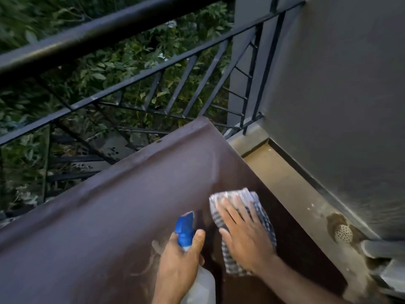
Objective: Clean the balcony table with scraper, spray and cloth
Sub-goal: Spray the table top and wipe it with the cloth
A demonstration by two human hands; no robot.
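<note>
A dark reddish-brown counter (109, 205) is shown, dulled by pale dusty smears and a whitish streak near its far edge. A cloth (252, 200) checked in blue-grey and white is seen on it. A spray bottle (201, 284) is seen with a bright blue nozzle head (185, 227) and a translucent whitish body. A black railing (131, 69) is set against dense green foliage (87, 73). The wall (339, 95) is a flat grey. The balcony floor (285, 172) is tan, marked with pale specks and a brown stain around a pale perforated drain cover (343, 233).
</note>
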